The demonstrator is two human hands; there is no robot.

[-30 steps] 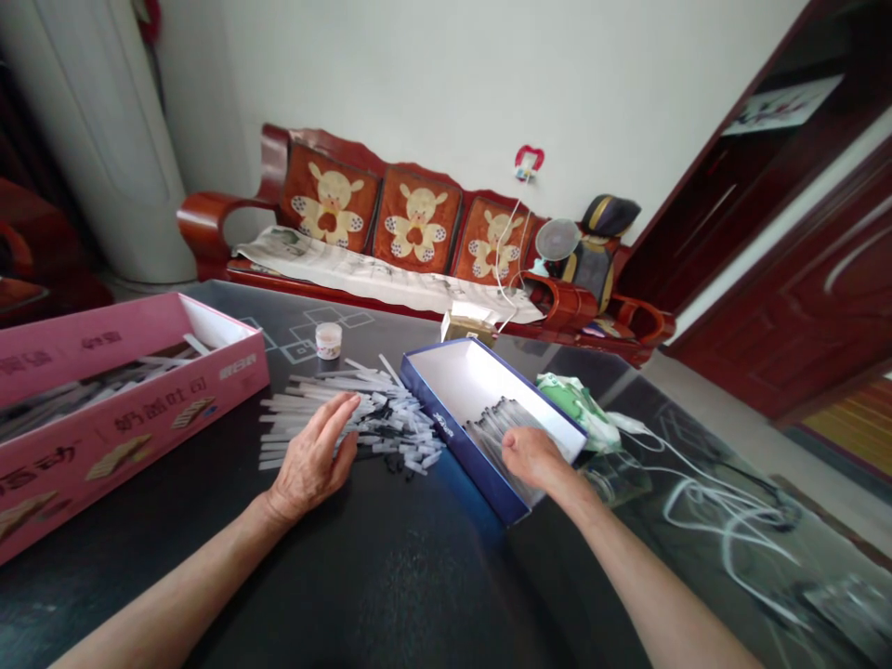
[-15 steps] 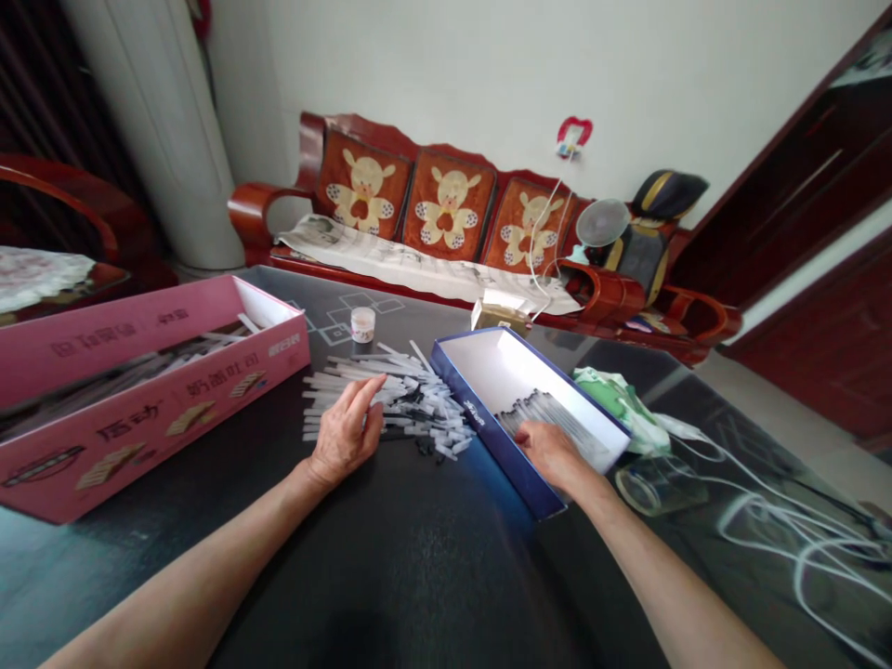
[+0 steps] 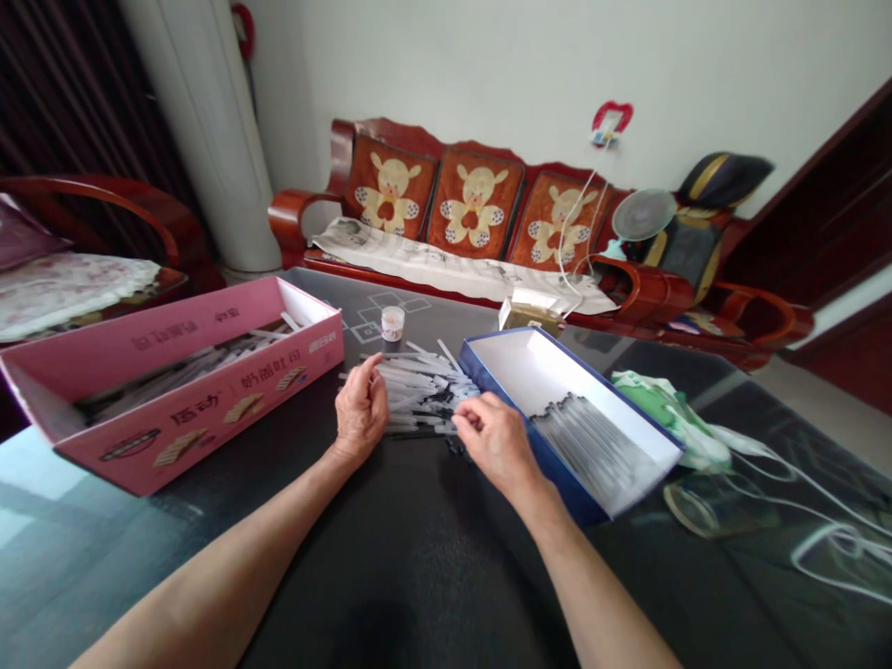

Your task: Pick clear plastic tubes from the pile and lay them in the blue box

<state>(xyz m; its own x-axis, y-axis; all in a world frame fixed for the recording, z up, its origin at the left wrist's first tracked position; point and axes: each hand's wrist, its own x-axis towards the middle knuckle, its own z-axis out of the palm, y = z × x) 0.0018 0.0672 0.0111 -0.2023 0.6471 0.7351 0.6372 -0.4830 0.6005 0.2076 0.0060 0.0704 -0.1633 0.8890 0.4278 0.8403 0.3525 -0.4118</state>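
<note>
- Pink cardboard box (image 3: 174, 400) is seen on the black counter (image 3: 293, 567).
- Loose plastic tubes (image 3: 418, 390) are partly hidden by the left hand (image 3: 360, 413) and right hand (image 3: 496, 441).
- Both hands' fingers (image 3: 474, 418) are curled; any hold cannot be made out.

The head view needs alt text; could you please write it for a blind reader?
The left hand and right hand touch a pile of plastic sticks on a dark table between a pink carton and a blue-rimmed white box.

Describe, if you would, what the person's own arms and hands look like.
The left forearm and right forearm are bare, with no sleeve in view. The left hand and right hand wear no gloves, and no ring, watch or bracelet shows on either.
</note>
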